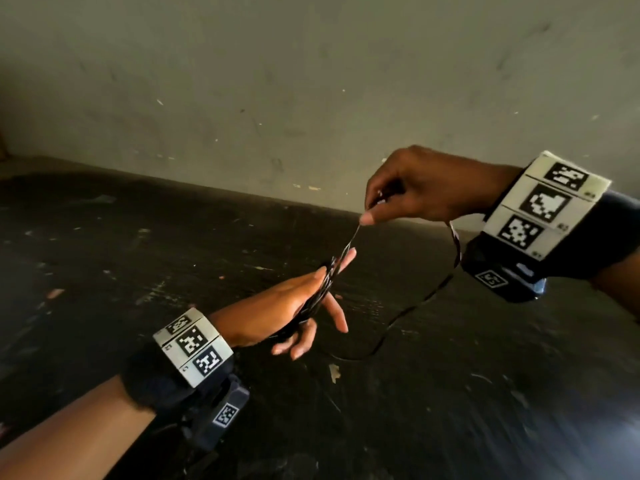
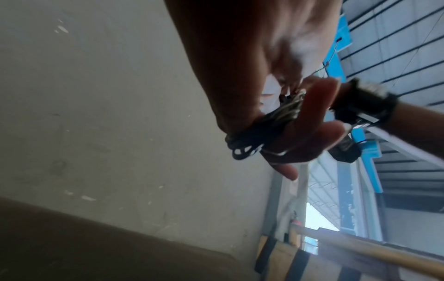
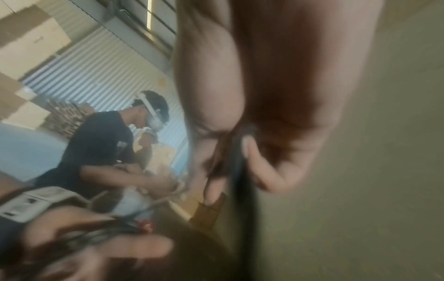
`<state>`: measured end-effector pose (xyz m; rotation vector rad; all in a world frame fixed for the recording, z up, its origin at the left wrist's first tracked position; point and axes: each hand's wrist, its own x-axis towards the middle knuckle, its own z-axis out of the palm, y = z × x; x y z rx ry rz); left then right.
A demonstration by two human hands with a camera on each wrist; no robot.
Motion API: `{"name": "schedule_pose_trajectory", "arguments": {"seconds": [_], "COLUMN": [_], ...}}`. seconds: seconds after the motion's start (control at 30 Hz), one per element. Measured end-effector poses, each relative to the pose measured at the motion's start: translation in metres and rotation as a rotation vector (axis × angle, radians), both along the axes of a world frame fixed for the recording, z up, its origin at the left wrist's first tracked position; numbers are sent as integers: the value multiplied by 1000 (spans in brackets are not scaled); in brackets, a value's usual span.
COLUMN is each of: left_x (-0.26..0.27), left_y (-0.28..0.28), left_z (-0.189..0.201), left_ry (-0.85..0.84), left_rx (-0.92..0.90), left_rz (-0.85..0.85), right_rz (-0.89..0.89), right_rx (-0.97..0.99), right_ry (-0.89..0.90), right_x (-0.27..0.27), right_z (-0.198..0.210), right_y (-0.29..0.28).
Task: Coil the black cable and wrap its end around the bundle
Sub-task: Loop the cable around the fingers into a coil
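Pinching a thin strand of the black cable (image 1: 349, 242) between thumb and fingertips, the right hand (image 1: 420, 187) is raised above and to the right of the left hand (image 1: 277, 306), and the strand runs taut from that pinch down to the coil. The left hand is held out with its fingers fairly straight and spread; the coiled turns of the cable lie across them as a dark bundle (image 1: 317, 296), looped around the fingers between the palm and the tips. In the left wrist view the same bundle (image 2: 259, 133) shows wound close around the base of the fingers, with lighter glints on some turns. A loose length of cable (image 1: 408, 313) hangs from below the right hand in a slack curve that dips toward the dark desk (image 1: 138, 271), near its far edge where the pale wall (image 1: 277, 81) rises. The right wrist view is blurred; it shows a dark strand passing between that hand's curled fingers (image 3: 271, 171). Both wrists carry bands with black-and-white markers (image 1: 543, 202).
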<state>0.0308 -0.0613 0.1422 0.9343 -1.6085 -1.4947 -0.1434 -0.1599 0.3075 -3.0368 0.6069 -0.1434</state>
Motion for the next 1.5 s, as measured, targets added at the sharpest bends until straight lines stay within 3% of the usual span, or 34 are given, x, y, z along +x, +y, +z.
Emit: {"name": "schedule_pose_trajectory", "arguments": {"seconds": [0.13, 0.23, 0.33, 0.4, 0.5, 0.6, 0.67, 0.77, 0.87, 1.1, 1.3, 1.4, 1.5], "left_x": [-4, -6, -6, -1, 9, 19, 24, 30, 31, 12, -6, -4, -2], "left_y": [8, 14, 11, 2, -14, -27, -34, -36, -33, -16, 5, 9, 14], "left_z": [10, 23, 40, 51, 59, 60, 57, 43, 24, -6, 9, 17, 25], "left_ry": [112, 228, 389, 502, 556, 517, 448, 283, 180, -97, -3, 130, 259], "left_rx": [20, 22, -28, -63, -133, -185, -196, -195, -157, -40, 62, 107, 79], "left_rz": [-121, -188, -155, -78, 99, 278, 365, 421, 396, 242, 37, -139, -179], "right_rz": [71, 87, 78, 71, -36, -70, -21, 27, 44, 118, 85, 74, 79], "right_rx": [2, -2, 61, 210, 508, 625, 589, 409, 237, 35, -26, 38, 183], "right_ry": [-215, -326, -431, -465, -300, -15, 55, 8, -45, 80, 16, -57, -224], "right_x": [-1, 2, 8, 14, 24, 31, 32, 31, 26, 21, 19, 17, 18], "right_z": [-6, -32, -76, -107, -136, -149, -146, -125, -93, -26, 1, -7, -31], "right_y": [-15, -25, -21, -7, 22, 44, 54, 61, 56, 41, 7, -8, -20]}}
